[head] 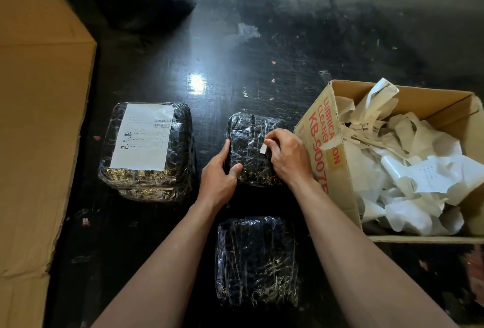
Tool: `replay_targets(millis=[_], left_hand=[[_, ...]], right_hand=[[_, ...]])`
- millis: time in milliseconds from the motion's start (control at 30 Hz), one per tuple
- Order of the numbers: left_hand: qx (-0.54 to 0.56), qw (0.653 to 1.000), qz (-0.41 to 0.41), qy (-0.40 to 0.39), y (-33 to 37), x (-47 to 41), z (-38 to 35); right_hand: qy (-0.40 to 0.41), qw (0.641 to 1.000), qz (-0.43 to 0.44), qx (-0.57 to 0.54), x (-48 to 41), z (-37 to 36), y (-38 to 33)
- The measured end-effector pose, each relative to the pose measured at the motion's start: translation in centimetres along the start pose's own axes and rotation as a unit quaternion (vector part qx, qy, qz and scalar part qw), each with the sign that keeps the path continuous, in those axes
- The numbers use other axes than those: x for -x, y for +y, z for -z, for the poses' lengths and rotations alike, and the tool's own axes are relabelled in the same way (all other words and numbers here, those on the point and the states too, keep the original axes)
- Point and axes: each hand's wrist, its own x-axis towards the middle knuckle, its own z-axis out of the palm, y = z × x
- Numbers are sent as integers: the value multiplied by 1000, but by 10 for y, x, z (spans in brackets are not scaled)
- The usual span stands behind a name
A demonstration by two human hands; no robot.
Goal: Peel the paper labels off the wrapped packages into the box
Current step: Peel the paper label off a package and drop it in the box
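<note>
Bare package (256,262) lies at 6 o'clock. Left hand (218,176) grips the centre package (248,141); right hand (288,155) pinches its label scrap (263,148). Box (322,144) at 3 o'clock, labelled package (179,149) at 9.

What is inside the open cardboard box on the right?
Crumpled paper labels, white and cream, lie piled loosely in the box, one strip poking above the far rim. The pile covers the box's floor, so anything beneath it cannot be seen.

Black glossy packages (251,149), white barcoded label (145,136), red-lettered tan box (322,128)
</note>
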Motion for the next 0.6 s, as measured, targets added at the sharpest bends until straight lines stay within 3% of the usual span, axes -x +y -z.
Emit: replay_targets(millis=[400,600], left_hand=[[15,1000,8,-6,2,2,2],[-9,1000,13,-18,7,3,2]], right_hand=[[122,992,-7,-39,-28,20,-22],[115,992,36,-35,-37,46,-42]])
